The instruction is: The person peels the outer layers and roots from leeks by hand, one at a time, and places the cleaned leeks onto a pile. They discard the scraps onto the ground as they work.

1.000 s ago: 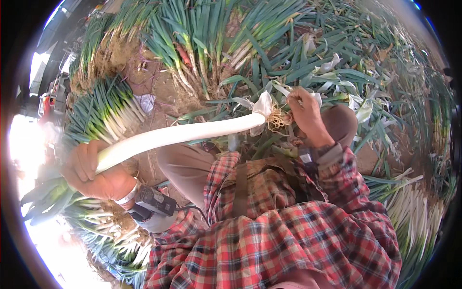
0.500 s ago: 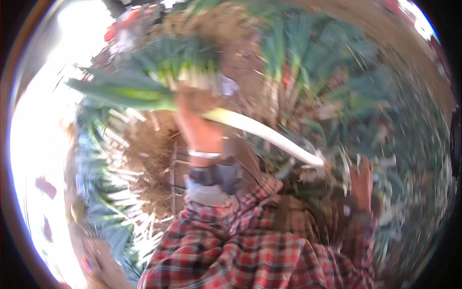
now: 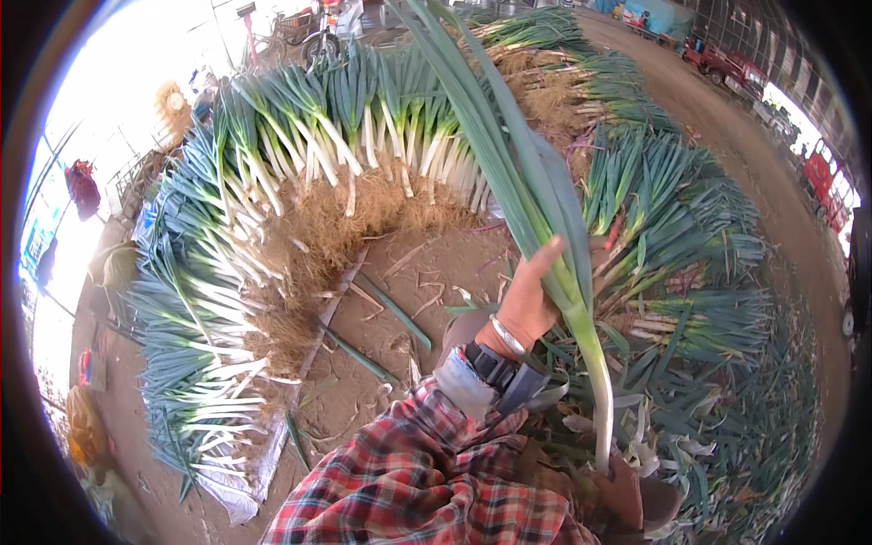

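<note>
My left hand (image 3: 527,304), with a bracelet and a dark watch at the wrist, is closed around a long green onion (image 3: 590,363), its thumb lying along the base of the leaves. The broad green leaves (image 3: 495,145) rise up and away to the left, while the white stalk slants down toward me. At its lower end is my right hand (image 3: 622,495), dark in shadow beside my shoe; its fingers are hidden. Rows of green onions (image 3: 363,118) with brown roots (image 3: 309,236) turned inward curve around my left and front.
More green onions (image 3: 672,191) lie in bundles to the right, above a heap of stripped leaves (image 3: 718,436). Loose leaf pieces (image 3: 395,309) lie on the dirt floor before me. A pale sheet (image 3: 232,495) shows under the left row. Vehicles (image 3: 727,68) stand farther off.
The onion has swung from lying nearly level to standing steeply, leaves up. My left hand has moved right with it; my right hand has come down and left to its lower end.
</note>
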`<state>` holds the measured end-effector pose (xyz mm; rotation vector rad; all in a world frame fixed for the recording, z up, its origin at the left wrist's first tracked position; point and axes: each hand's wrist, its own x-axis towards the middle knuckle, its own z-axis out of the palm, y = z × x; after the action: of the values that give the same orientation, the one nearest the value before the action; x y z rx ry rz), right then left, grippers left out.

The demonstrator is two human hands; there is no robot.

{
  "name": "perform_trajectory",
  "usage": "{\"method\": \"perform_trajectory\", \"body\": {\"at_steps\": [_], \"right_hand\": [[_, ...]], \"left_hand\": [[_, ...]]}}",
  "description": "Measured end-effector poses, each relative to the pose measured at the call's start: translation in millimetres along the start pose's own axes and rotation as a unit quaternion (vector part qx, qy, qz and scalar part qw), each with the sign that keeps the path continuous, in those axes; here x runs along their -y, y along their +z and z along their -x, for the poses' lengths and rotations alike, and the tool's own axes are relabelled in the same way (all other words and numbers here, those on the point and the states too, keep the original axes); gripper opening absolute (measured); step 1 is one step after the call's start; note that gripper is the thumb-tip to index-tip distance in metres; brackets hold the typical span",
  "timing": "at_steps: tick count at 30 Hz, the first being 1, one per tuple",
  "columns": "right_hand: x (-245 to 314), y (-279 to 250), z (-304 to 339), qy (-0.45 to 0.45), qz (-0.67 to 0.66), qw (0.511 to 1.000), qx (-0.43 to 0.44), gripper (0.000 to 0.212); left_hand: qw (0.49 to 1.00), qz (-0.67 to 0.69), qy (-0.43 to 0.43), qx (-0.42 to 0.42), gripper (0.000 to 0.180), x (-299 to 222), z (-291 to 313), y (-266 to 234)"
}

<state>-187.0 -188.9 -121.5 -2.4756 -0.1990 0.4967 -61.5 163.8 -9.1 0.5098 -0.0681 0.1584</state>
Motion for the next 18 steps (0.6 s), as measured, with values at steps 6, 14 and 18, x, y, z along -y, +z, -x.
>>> {"method": "perform_trajectory", "body": {"at_steps": [6, 14, 18], "right_hand": [[2, -26, -10, 0.034, 0.080, 0.996, -0.011, 0.041], [-77, -44, -30, -0.007, 0.130, 0.989, 0.070, 0.039], [-45, -29, -48, 0.024, 0.147, 0.987, 0.053, 0.041]], "left_hand": [[0.975, 0.102, 0.130, 0.148, 0.082, -85, -21, -30], [0.966, 0.133, 0.123, 0.183, 0.093, -176, -60, -93], [0.975, 0.033, 0.128, 0.179, 0.100, -201, -80, -64]]}}
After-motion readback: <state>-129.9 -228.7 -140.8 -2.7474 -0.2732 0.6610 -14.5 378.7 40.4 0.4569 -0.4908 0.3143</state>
